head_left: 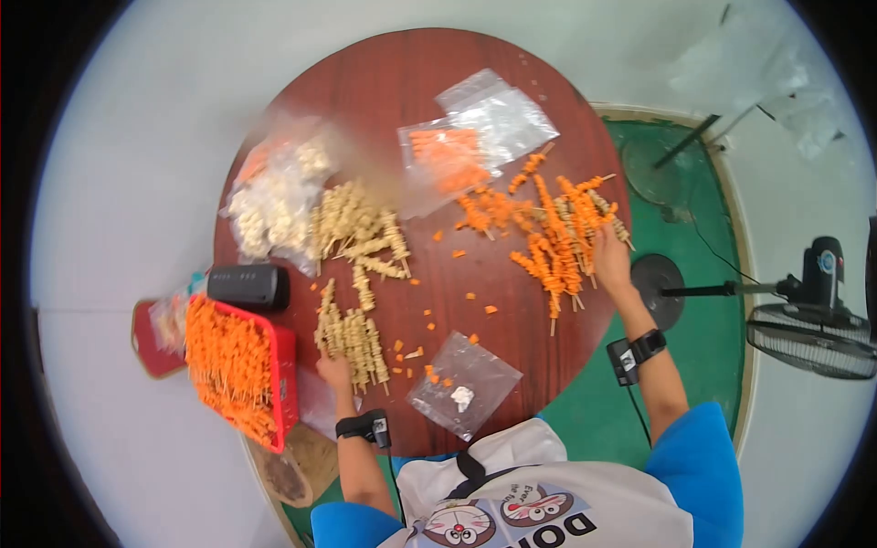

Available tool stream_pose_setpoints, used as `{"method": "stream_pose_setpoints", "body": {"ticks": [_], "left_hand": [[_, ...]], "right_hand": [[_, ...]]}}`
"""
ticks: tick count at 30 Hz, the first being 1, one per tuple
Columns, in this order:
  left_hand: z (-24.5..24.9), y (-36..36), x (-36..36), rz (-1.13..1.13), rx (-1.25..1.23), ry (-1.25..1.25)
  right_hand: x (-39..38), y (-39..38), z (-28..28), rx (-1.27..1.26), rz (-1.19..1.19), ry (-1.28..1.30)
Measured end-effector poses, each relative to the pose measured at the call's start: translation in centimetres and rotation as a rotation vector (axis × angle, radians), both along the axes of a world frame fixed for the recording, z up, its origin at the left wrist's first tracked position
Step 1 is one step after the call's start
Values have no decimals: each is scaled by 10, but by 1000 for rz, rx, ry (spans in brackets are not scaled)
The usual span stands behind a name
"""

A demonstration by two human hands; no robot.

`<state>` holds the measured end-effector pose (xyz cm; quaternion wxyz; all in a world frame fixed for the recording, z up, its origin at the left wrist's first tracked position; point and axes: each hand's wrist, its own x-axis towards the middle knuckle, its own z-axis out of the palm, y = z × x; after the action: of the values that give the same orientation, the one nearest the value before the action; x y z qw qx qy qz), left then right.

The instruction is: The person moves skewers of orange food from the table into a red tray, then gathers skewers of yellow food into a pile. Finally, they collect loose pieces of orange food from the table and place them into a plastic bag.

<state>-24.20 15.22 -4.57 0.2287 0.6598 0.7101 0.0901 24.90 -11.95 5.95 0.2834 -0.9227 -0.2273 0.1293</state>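
Note:
My left hand (335, 371) is at the left edge of a row of tan skewers (358, 340) threaded with small pale pieces. Its fingers close at the lower ends of the sticks; the fingertips are partly hidden. At the right side of the table, my right hand (611, 258) pinches at the edge of a pile of orange skewers (553, 239), where a few tan ones are mixed in. Which stick it grips is hard to make out. A larger heap of tan skewers (352, 219) lies above my left hand.
A red basket (285, 384) packed with orange skewers stands at left, beside a black speaker-like box (247, 287). Plastic bags hold pale pieces (265, 215) and orange skewers (448, 155). An open clear bag (470, 384) lies near my body. A fan (813, 333) stands at right.

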Motion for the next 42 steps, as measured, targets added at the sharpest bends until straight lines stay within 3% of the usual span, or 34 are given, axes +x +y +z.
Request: {"method": "stream_pose_setpoints", "body": {"ticks": [1, 3, 4, 5, 6, 8, 10, 11, 16, 22, 28, 31, 35, 36, 38, 40, 42], "left_hand": [[19, -9, 18, -20, -11, -10], [69, -36, 63, 149, 509, 405], [77, -43, 78, 141, 508, 399], [82, -50, 92, -13, 488, 33], [86, -58, 108, -164, 454, -333], [89, -84, 156, -306, -141, -543], [88, -122, 215, -423, -540, -700], [94, -140, 245, -355, -754, -734], [40, -196, 344, -545, -429, -496], [42, -206, 351, -498, -366, -461], [49, -235, 338, -561, -360, -365], [69, -239, 353, -483, -505, -223], [55, -241, 357, -491, -466, -177], [30, -239, 352, -457, -486, -272], [24, -236, 339, -424, -501, -363], [49, -232, 325, -151, -733, -663], [48, -227, 315, -114, -744, -707]], "right_hand": [[-4, -6, -7, 39, 40, -82], [-23, -12, -1, 41, 61, -101], [-31, -14, -3, 44, 87, -133], [-37, -16, -6, 41, 81, -136], [-42, -17, -9, -15, 31, -79], [-55, -18, -14, -74, -22, -24], [-69, -20, -16, -100, -35, 41], [-77, -24, -28, 1, -51, -40], [-98, -33, -41, 25, -184, -81], [-98, -28, -32, -89, -122, 117], [-95, -35, -58, -130, -47, 65], [-92, -43, -62, -121, 19, 67], [-87, -52, -54, -174, 121, 94], [-87, -56, -54, -170, 122, 93], [-90, -65, -55, 134, 62, 154], [-100, -65, -30, 174, -1, 226], [-108, -66, -24, 212, -61, 295]]}}
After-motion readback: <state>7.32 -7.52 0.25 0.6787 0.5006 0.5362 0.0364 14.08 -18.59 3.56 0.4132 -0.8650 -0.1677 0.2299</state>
